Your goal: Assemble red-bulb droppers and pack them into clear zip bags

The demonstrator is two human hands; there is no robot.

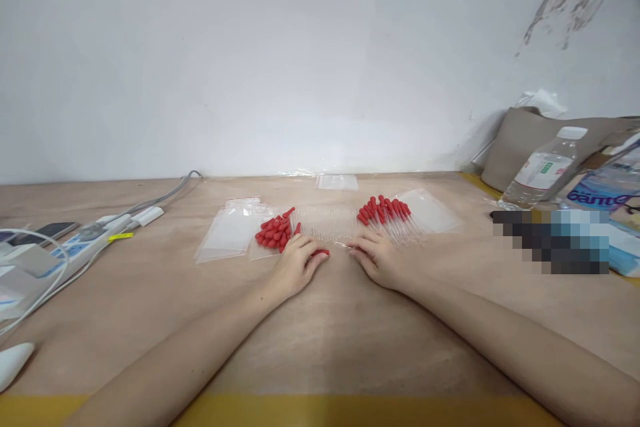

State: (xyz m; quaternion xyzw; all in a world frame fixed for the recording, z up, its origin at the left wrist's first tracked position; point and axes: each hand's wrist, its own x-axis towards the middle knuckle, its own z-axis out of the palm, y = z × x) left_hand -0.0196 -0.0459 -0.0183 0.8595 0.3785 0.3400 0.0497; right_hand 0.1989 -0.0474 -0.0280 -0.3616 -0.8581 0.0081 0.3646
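Note:
My left hand (298, 263) pinches a red rubber bulb (321, 253) between thumb and fingers, its end pointing right. Facing it across a small gap, my right hand (379, 259) is closed on a thin clear dropper tube (342, 245) that points left. A pile of loose red bulbs (273, 233) lies just beyond my left hand. Between and behind the hands, several clear tubes (323, 221) rest side by side in a row. Past my right hand lies a bunch of droppers with red bulbs (381, 208) fitted on their clear tubes (406, 230).
Clear plastic bags lie at left (227, 230), at right (433, 210) and by the wall (337, 181). A power strip (83, 247) with cables is on the left. A water bottle (545, 170) and a grey-brown bag (507, 147) stand at the right.

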